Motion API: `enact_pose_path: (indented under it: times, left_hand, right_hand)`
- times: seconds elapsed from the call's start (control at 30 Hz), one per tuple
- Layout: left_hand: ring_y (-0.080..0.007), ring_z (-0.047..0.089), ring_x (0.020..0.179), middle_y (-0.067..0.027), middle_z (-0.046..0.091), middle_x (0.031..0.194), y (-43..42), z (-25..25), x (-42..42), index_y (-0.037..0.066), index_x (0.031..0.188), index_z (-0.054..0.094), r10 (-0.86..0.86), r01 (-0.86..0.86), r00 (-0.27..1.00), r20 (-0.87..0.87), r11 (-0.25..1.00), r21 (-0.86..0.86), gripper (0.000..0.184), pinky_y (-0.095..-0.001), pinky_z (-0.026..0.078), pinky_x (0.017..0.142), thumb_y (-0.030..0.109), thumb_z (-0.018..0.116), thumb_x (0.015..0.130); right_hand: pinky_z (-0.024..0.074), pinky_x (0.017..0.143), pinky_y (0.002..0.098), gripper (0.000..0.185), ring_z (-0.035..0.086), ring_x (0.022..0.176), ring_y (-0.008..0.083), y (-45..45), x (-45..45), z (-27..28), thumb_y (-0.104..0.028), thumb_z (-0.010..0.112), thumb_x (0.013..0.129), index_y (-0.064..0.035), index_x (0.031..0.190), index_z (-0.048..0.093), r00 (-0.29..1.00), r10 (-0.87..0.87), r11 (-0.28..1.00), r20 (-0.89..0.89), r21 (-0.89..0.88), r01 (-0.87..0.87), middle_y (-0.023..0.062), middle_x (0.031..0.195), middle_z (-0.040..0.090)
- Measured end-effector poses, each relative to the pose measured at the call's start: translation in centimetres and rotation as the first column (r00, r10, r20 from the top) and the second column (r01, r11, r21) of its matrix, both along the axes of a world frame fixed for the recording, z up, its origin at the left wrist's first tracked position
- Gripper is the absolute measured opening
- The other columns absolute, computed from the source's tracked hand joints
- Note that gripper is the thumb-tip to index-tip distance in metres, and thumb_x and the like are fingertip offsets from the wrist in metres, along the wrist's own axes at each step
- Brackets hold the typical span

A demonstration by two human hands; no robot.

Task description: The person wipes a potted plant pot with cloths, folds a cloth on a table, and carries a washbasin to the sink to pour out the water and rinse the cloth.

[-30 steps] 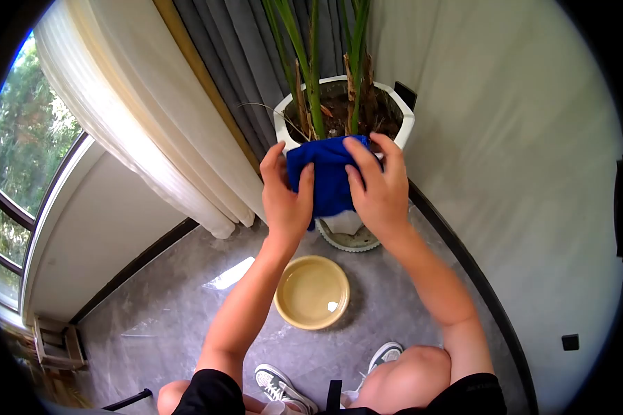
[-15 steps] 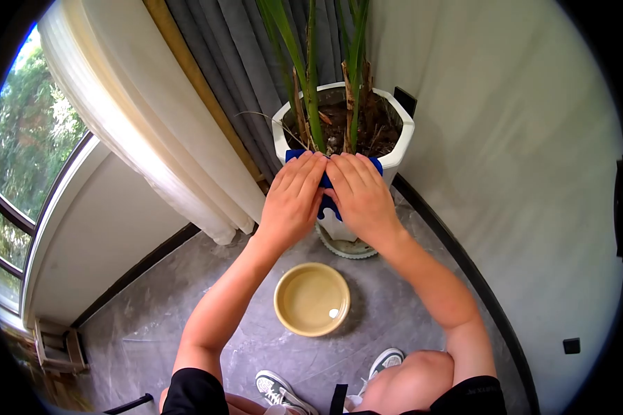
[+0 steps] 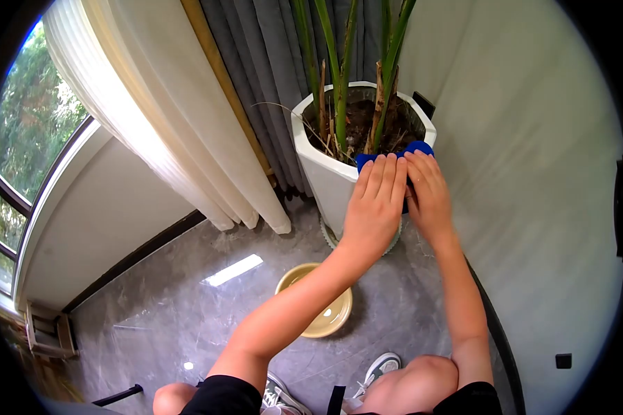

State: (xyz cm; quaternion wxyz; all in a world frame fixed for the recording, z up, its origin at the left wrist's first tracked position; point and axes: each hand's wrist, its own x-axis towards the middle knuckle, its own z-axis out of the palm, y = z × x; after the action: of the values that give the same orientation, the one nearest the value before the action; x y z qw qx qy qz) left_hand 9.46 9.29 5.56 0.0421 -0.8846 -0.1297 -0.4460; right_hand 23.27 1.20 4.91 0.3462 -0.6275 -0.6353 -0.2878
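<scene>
Left hand and right hand, fingers outstretched, both rest on one blue cloth against one white faceted planter.

Looks like soft, matt fabric on the blue cloth. Looks hard and smooth, with a slight sheen, across the white planter. Turns rough and crumbly at the soil, dry and fibrous on the brown stubs, sleek along the green stems. Shines like ceramic or plastic, hard to tell which, on the yellow basin. Gleams like polished stone over the grey floor. Appears as thin, sheer cloth in the white curtain, denser and matt in the grey curtain. Looks smooth and mostly matt on the wall.
</scene>
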Motion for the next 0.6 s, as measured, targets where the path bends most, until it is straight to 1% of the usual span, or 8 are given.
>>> enact_pose_path:
  times: [0.1, 0.17, 0.23, 0.33, 0.37, 0.47, 0.57, 0.6]
  left_hand:
    - [-0.0331, 0.054, 0.129, -0.0201, 0.057, 0.136, 1.3, -0.1, -2.0, -0.005, 0.135, 0.053, -0.029, 0.031, 0.998, -0.061, 0.999, 0.018, 0.050, -0.0461, 0.038, 0.114, 0.008, 0.057, 0.086]
    - [-0.0345, 0.056, 0.127, -0.0204, 0.059, 0.134, 2.7, 0.2, -4.0, -0.005, 0.135, 0.053, -0.048, 0.048, 0.998, -0.029, 0.999, -0.018, 0.049, -0.0466, 0.040, 0.112, 0.003, 0.056, 0.087]
    - [-0.0372, 0.055, 0.128, -0.0214, 0.059, 0.133, 5.1, -0.3, -5.9, -0.004, 0.133, 0.054, -0.097, 0.095, 0.995, -0.033, 0.993, -0.063, 0.053, -0.0481, 0.040, 0.112, -0.002, 0.064, 0.081]
    - [-0.0424, 0.049, 0.133, -0.0255, 0.054, 0.140, 7.9, -0.3, -8.2, -0.003, 0.138, 0.050, -0.157, 0.154, 0.988, 0.001, 0.967, -0.201, 0.060, -0.0495, 0.036, 0.115, -0.006, 0.066, 0.080]
    - [-0.0426, 0.046, 0.137, -0.0261, 0.050, 0.144, 8.3, -0.5, -8.7, -0.004, 0.142, 0.046, -0.128, 0.116, 0.991, -0.047, 0.972, -0.202, 0.065, -0.0496, 0.034, 0.117, -0.007, 0.066, 0.080]
    - [-0.0436, 0.041, 0.140, -0.0271, 0.045, 0.149, 8.1, -2.2, -8.3, -0.005, 0.146, 0.040, -0.135, 0.127, 0.990, -0.048, 0.981, -0.144, 0.071, -0.0502, 0.033, 0.117, -0.006, 0.066, 0.080]
    - [-0.0445, 0.037, 0.143, -0.0273, 0.041, 0.151, 6.3, -2.4, -7.0, -0.007, 0.148, 0.036, -0.101, 0.095, 0.993, -0.055, 0.990, -0.102, 0.073, -0.0510, 0.032, 0.117, -0.002, 0.066, 0.081]
    - [-0.0444, 0.036, 0.144, -0.0270, 0.040, 0.152, 5.3, -2.3, -6.4, -0.007, 0.149, 0.036, -0.097, 0.093, 0.991, -0.087, 0.994, -0.057, 0.074, -0.0512, 0.031, 0.117, 0.001, 0.067, 0.082]
  right_hand:
    - [0.0379, 0.112, 0.0510, 0.047, 0.055, 0.126, 0.0346, 0.8, -1.5, -0.5, -0.006, 0.068, 0.083, -0.0023, 0.128, 0.057, 0.999, -0.012, 0.999, 0.031, 0.043, 0.011, 0.0140, 0.132, 0.060]
    - [0.0378, 0.111, 0.0520, 0.049, 0.055, 0.125, 0.0329, 2.2, -3.4, -0.7, -0.007, 0.068, 0.082, -0.0009, 0.129, 0.055, 0.998, -0.013, 0.998, 0.068, 0.058, 0.009, 0.0149, 0.130, 0.061]
    - [0.0381, 0.110, 0.0490, 0.047, 0.055, 0.123, 0.0319, 4.0, -5.7, -0.6, -0.012, 0.067, 0.083, -0.0009, 0.128, 0.056, 0.999, -0.002, 0.997, 0.042, 0.073, -0.002, 0.0141, 0.127, 0.061]
    - [0.0377, 0.110, 0.0461, 0.042, 0.054, 0.124, 0.0297, 6.7, -8.6, -0.7, -0.016, 0.055, 0.089, -0.0008, 0.128, 0.056, 1.000, 0.004, 0.998, 0.029, 0.055, -0.005, 0.0145, 0.129, 0.059]
    - [0.0371, 0.111, 0.0452, 0.044, 0.053, 0.125, 0.0298, 7.2, -9.3, -0.9, -0.016, 0.055, 0.088, -0.0001, 0.130, 0.055, 0.991, -0.071, 0.996, 0.117, 0.056, 0.065, 0.0145, 0.131, 0.057]
    - [0.0348, 0.114, 0.0439, 0.049, 0.051, 0.128, 0.0277, 7.2, -8.7, -2.1, -0.017, 0.056, 0.088, -0.0009, 0.135, 0.053, 0.973, -0.154, 0.984, 0.170, 0.111, 0.136, 0.0124, 0.136, 0.056]
    - [0.0308, 0.117, 0.0435, 0.052, 0.048, 0.134, 0.0262, 5.6, -7.0, -2.8, -0.018, 0.056, 0.089, -0.0032, 0.139, 0.052, 0.971, -0.142, 0.986, 0.194, 0.118, 0.120, 0.0111, 0.142, 0.053]
    - [0.0291, 0.119, 0.0438, 0.052, 0.046, 0.137, 0.0257, 4.6, -6.1, -3.2, -0.018, 0.055, 0.090, -0.0049, 0.141, 0.052, 0.985, -0.105, 0.991, 0.135, 0.097, 0.092, 0.0106, 0.146, 0.051]
